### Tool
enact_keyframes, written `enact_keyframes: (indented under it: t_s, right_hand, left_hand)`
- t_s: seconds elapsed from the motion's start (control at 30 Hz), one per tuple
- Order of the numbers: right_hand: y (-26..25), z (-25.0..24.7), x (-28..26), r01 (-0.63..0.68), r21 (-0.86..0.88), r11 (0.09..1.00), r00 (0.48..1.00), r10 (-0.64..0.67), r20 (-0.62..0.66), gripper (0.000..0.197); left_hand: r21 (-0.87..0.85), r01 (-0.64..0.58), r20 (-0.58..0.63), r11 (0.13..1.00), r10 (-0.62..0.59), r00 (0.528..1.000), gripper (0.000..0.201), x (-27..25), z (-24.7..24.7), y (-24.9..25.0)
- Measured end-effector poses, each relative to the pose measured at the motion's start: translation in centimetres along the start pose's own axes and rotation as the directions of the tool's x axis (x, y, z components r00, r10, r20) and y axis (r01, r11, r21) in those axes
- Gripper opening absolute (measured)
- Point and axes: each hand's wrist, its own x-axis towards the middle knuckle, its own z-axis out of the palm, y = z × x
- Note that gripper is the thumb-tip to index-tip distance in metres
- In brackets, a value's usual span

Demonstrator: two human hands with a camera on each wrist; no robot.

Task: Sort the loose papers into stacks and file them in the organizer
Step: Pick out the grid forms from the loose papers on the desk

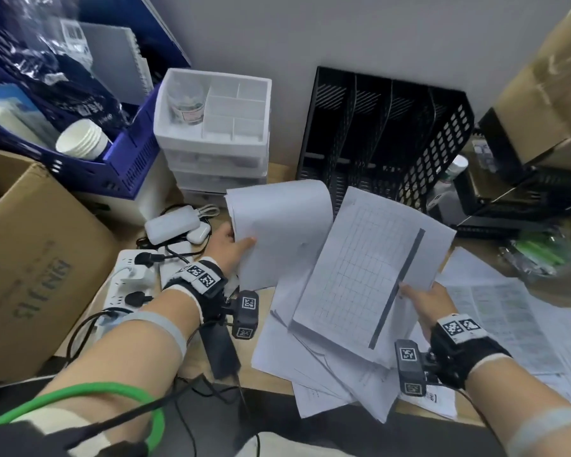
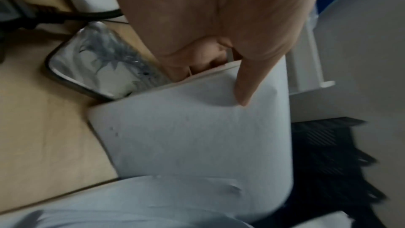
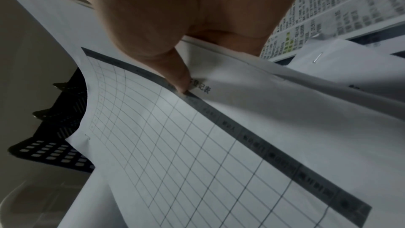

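Two hands hold papers before the black organizer (image 1: 389, 133): left hand (image 1: 233, 244) pinches blank sheets (image 1: 277, 232), right hand (image 1: 424, 296) pinches grid sheets (image 1: 366, 275).

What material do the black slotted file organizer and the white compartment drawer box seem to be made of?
Black slotted file organizer: probably matte plastic, though coated metal is possible; its walls are perforated in a regular pattern. White compartment drawer box: likely moulded plastic, slightly translucent, with thin dividers.
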Motion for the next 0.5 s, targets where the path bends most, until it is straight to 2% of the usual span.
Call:
enact_keyframes:
  t_s: [0.1,0.17,0.23,0.3,0.33,0.4,0.5]
  right_hand:
    - [-0.2,-0.7,1.3,-0.035,0.088,0.995,0.999,0.038,-0.025,0.036]
    - [-1.1,-1.1,1.4,-0.033,0.137,0.99,0.997,0.042,-0.067,0.047]
    - [-2.5,-1.6,0.5,-0.039,0.144,0.989,0.994,0.053,-0.093,0.046]
    - [-2.9,-2.3,0.3,-0.046,0.157,0.987,0.99,0.067,-0.127,0.038]
    - [-3.0,-2.7,0.1,-0.041,0.165,0.985,0.988,0.065,-0.142,0.036]
    - [-2.6,-3.5,-0.3,-0.053,0.168,0.984,0.98,0.083,-0.18,0.044]
    - [-1.4,-4.7,-1.1,-0.092,0.1,0.991,0.968,0.112,-0.225,0.042]
  left_hand:
    - [0.111,-0.188,-0.035,0.976,0.193,0.981,0.02,-1.1,-0.7,3.2]
    - [0.065,-0.273,-0.032,0.96,0.276,0.961,0.012,-1.9,-1.1,5.3]
    - [0.023,-0.382,0.063,0.924,0.38,0.923,0.016,-3.2,-0.9,6.9]
    - [0.133,-0.519,0.239,0.844,0.481,0.843,0.02,-3.9,-0.4,6.8]
    - [0.216,-0.579,0.327,0.786,0.501,0.801,0.022,-4.0,-0.2,6.1]
    - [0.364,-0.628,0.436,0.688,0.469,0.768,0.032,-4.2,-0.1,4.0]
    - [0.529,-0.593,0.466,0.607,0.376,0.801,0.038,-4.5,-0.2,0.7]
